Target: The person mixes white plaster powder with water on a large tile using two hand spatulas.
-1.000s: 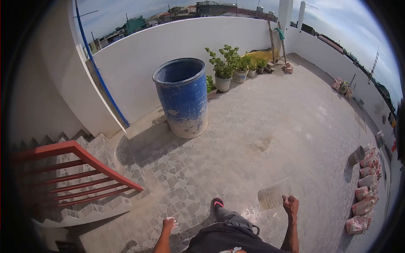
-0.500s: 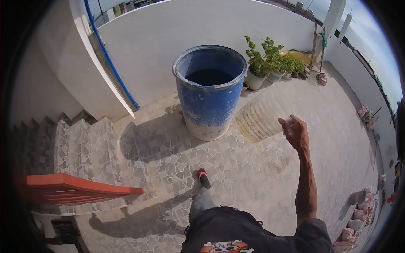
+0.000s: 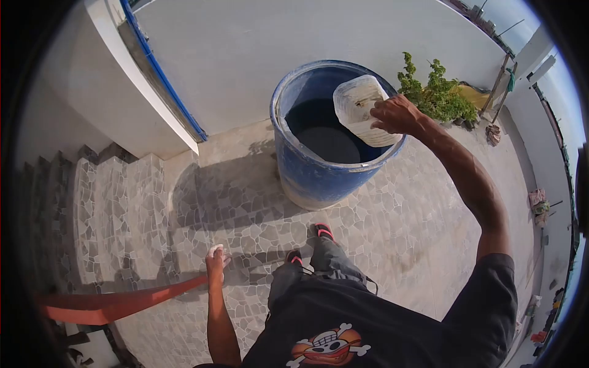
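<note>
Right hand grips a plastic container over the drum's mouth.
The right hand [image 3: 392, 115] is closed on the pale plastic container [image 3: 354, 110], though whether on a handle or an edge I cannot tell. Half a second ago the container was beside the blue drum [image 3: 322, 182]; now it tilts inside the rim, seemingly within easy reach of the dark liquid [image 3: 322, 135] below. The left hand [image 3: 216, 264] hangs with fingers loosely apart, apparently empty, near the end of the red railing [image 3: 144, 299].
</note>
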Demonstrator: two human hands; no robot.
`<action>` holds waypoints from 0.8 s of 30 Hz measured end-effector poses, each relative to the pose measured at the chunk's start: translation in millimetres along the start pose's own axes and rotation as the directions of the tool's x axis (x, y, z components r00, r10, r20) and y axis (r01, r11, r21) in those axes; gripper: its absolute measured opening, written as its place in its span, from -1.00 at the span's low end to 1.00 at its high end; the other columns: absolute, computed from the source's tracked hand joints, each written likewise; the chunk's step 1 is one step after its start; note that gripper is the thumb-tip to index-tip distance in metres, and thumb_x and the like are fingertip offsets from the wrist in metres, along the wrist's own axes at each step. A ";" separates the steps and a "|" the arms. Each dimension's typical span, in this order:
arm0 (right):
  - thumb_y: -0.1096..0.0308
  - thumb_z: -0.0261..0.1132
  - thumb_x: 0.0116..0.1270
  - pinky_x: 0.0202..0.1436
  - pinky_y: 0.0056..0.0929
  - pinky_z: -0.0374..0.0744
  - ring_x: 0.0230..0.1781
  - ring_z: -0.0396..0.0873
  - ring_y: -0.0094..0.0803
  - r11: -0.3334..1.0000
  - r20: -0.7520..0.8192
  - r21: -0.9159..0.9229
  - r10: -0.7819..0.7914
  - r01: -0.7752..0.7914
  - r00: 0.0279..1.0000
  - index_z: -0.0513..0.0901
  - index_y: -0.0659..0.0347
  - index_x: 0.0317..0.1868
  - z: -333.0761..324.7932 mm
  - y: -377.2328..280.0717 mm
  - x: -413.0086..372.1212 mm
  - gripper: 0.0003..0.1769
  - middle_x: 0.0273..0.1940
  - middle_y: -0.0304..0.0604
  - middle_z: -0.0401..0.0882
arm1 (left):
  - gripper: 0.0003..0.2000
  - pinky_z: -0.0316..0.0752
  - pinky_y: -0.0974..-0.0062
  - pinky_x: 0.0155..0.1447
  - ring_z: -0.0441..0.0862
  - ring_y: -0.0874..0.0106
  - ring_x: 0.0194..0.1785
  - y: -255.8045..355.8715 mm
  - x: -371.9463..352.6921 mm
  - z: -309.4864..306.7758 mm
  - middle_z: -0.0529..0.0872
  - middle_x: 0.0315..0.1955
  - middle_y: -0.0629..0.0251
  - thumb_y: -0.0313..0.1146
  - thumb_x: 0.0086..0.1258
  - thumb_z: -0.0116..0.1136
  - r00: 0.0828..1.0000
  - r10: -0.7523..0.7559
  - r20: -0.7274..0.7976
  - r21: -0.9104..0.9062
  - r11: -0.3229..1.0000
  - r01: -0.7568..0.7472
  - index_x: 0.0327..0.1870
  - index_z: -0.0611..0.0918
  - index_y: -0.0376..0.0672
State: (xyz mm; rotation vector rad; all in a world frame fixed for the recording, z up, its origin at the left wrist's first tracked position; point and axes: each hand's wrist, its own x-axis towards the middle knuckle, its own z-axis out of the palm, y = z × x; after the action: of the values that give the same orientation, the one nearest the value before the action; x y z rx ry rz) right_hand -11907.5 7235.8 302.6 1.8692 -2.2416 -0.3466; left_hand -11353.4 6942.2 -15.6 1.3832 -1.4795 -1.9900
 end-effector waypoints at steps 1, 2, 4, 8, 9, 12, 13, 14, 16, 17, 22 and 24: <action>0.05 0.40 0.19 -0.28 -0.19 0.59 -0.31 0.67 -0.16 0.998 0.151 -0.025 -0.047 0.051 0.987 0.66 0.17 -0.35 23.0 10.5 24.7 -0.67 -0.37 -0.15 0.65 | -0.65 0.61 0.31 0.00 0.68 0.23 -0.08 -0.5 2.6 -5.1 0.61 -0.05 0.11 -0.23 0.45 0.03 0.998 -0.039 -0.051 -0.018 0.999 0.038 0.14 0.48 -0.26; 0.02 0.40 0.18 -0.24 -0.19 0.60 -0.26 0.68 -0.16 0.993 0.296 -0.044 -0.091 0.109 0.951 0.68 0.16 -0.33 48.5 17.8 50.1 -0.66 -0.34 -0.14 0.67 | -0.65 0.60 0.29 0.02 0.68 0.22 -0.07 -7.7 -0.8 -12.8 0.61 -0.04 0.10 -0.24 0.45 0.02 0.992 -0.077 -0.104 -0.037 0.997 0.073 0.15 0.48 -0.25; -0.02 0.43 0.13 -0.15 -0.21 0.62 -0.16 0.69 -0.18 0.969 0.502 -0.047 -0.187 0.243 0.845 0.74 0.10 -0.24 107.5 28.2 91.5 -0.63 -0.24 -0.14 0.71 | -0.66 0.60 0.28 0.03 0.67 0.20 -0.06 -24.7 -23.5 -14.2 0.60 -0.01 0.08 -0.29 0.45 -0.02 0.942 -0.189 -0.279 -0.036 0.982 0.187 0.17 0.46 -0.21; -0.14 0.42 0.11 0.01 -0.17 0.60 -0.03 0.67 -0.13 0.877 0.743 0.098 -0.379 0.470 0.552 0.77 0.07 -0.17 234.8 41.3 153.5 -0.52 -0.15 -0.13 0.73 | -0.62 0.60 0.19 0.05 0.65 0.08 -0.01 -120.2 -145.7 -9.3 0.56 0.05 -0.02 -0.33 0.40 -0.02 0.731 -0.390 -0.560 -0.284 0.919 0.273 0.19 0.42 -0.27; -0.16 0.41 0.10 0.03 -0.15 0.59 0.00 0.66 -0.13 0.849 0.821 0.149 -0.392 0.507 0.415 0.77 0.07 -0.16 266.8 41.4 167.4 -0.50 -0.14 -0.13 0.73 | -0.65 0.61 0.17 -0.01 0.66 0.16 -0.11 -164.4 -185.3 -2.1 0.58 -0.03 0.03 -0.34 0.40 0.00 0.586 -0.514 -0.626 -0.439 0.854 0.280 0.16 0.42 -0.25; -0.21 0.41 0.07 0.20 -0.11 0.51 0.16 0.56 -0.09 0.708 0.793 0.322 -0.565 0.629 0.230 0.71 0.07 0.03 348.0 42.2 176.5 -0.36 0.00 -0.10 0.69 | -0.55 0.54 -0.02 0.11 0.60 -0.01 0.03 -197.8 -310.1 110.9 0.48 0.14 -0.14 -0.34 0.41 0.03 0.279 -0.805 -0.523 -0.690 0.592 0.415 0.28 0.35 -0.30; -0.22 0.41 0.06 0.22 -0.11 0.50 0.17 0.55 -0.07 0.698 0.795 0.342 -0.572 0.629 0.203 0.69 0.07 0.06 358.3 40.5 179.0 -0.33 0.02 -0.09 0.68 | -0.57 0.55 0.03 0.12 0.60 -0.02 0.06 -248.1 -358.6 143.3 0.52 0.11 -0.15 -0.34 0.42 0.01 0.286 -0.877 -0.387 -0.744 0.480 0.464 0.27 0.36 -0.31; -0.23 0.41 0.06 0.24 -0.10 0.48 0.18 0.54 -0.06 0.687 0.797 0.363 -0.579 0.629 0.172 0.68 0.07 0.08 366.5 38.1 179.8 -0.31 0.04 -0.07 0.66 | -0.57 0.55 0.04 0.12 0.60 -0.01 0.06 -243.8 -377.6 188.7 0.53 0.11 -0.15 -0.33 0.42 0.01 0.257 -0.912 -0.320 -0.734 0.410 0.541 0.27 0.37 -0.31; -0.26 0.41 0.05 0.21 -0.05 0.50 0.16 0.55 -0.04 0.626 0.822 0.400 -0.568 0.670 0.041 0.63 0.11 0.14 401.7 29.5 184.4 -0.23 0.08 -0.03 0.64 | -0.57 0.55 0.05 0.12 0.60 -0.01 0.05 -226.9 -376.3 253.9 0.53 0.10 -0.15 -0.33 0.43 0.01 0.278 -0.925 -0.259 -0.687 0.379 0.621 0.26 0.37 -0.31; -0.27 0.40 0.06 0.19 -0.05 0.51 0.14 0.56 -0.04 0.619 0.823 0.422 -0.568 0.662 0.006 0.63 0.12 0.13 409.7 24.0 187.1 -0.24 0.06 -0.03 0.65 | -0.57 0.55 0.05 0.11 0.60 -0.01 0.05 -221.4 -372.4 276.3 0.54 0.10 -0.15 -0.33 0.43 0.01 0.306 -0.917 -0.256 -0.654 0.397 0.644 0.26 0.37 -0.31; -0.30 0.37 0.08 0.10 -0.05 0.55 0.04 0.61 -0.05 0.677 0.814 0.508 -0.579 0.533 -0.041 0.65 0.15 0.07 425.7 -0.8 198.1 -0.25 0.00 -0.01 0.67 | -0.58 0.56 0.08 0.11 0.61 0.00 0.04 -190.5 -353.5 342.2 0.56 0.08 -0.14 -0.33 0.43 0.00 0.463 -0.832 -0.306 -0.471 0.555 0.686 0.25 0.38 -0.31; -0.31 0.35 0.10 0.06 -0.05 0.57 0.00 0.63 -0.06 0.696 0.819 0.509 -0.573 0.507 -0.036 0.66 0.16 0.05 427.5 -9.6 204.2 -0.26 -0.03 0.00 0.68 | -0.59 0.56 0.09 0.11 0.62 0.00 0.04 -191.4 -355.1 357.0 0.57 0.07 -0.14 -0.33 0.43 0.00 0.523 -0.784 -0.334 -0.360 0.619 0.698 0.25 0.39 -0.31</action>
State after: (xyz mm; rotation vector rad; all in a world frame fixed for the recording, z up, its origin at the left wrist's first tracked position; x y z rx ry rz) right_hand -12064.0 7054.7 -106.3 3.0461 -1.5757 -2.2101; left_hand -11417.7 7476.7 3.8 2.4759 -0.4487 -1.8779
